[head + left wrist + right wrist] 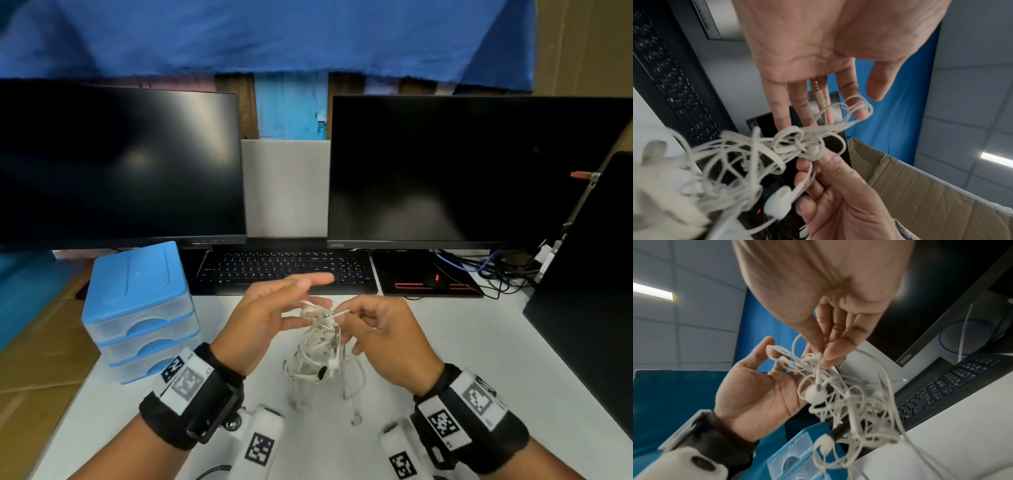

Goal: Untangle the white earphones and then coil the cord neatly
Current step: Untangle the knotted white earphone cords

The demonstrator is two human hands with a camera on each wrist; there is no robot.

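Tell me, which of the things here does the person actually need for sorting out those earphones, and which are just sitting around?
In use:
white earphones, a tangled bundle held above the desk
left hand, fingers straight, loops draped over them
right hand, pinching a strand

Just lying about:
keyboard
two dark monitors
blue drawer unit
mouse on its pad
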